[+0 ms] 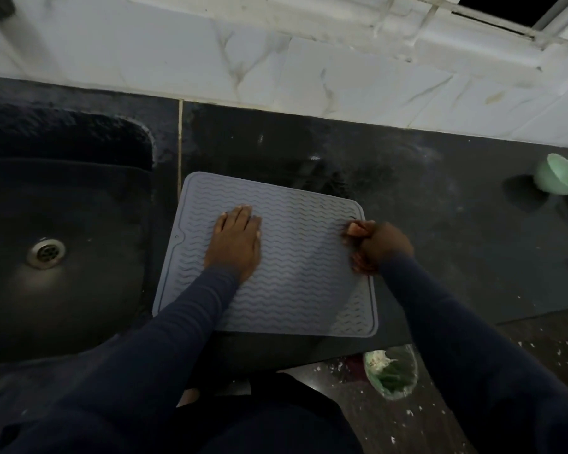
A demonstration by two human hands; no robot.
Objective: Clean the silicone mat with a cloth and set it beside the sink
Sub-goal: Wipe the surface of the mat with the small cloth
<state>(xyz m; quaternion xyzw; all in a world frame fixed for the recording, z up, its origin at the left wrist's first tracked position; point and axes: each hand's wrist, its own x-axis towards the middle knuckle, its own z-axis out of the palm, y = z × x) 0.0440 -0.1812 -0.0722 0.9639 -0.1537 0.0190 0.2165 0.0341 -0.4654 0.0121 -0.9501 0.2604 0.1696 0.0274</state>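
The dark tabletop [423, 224] has a sink [79, 306] on the left w/ only its drain showing. The grey mat [295, 290] lies flat just beside the sink, near the front edge (a hard rub could slide it off). The left grip [235, 239] presses flat on it. The right grip [379, 247] squeezes the cloth [356, 229] at the mat's right edge. The green cup [558, 175]: can't tell what's inside.

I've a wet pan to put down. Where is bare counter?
Bare counter lies between the mat and the green bowl, and behind the mat up to the tiled wall. Crowded: the mat, under the left hand and right hand.
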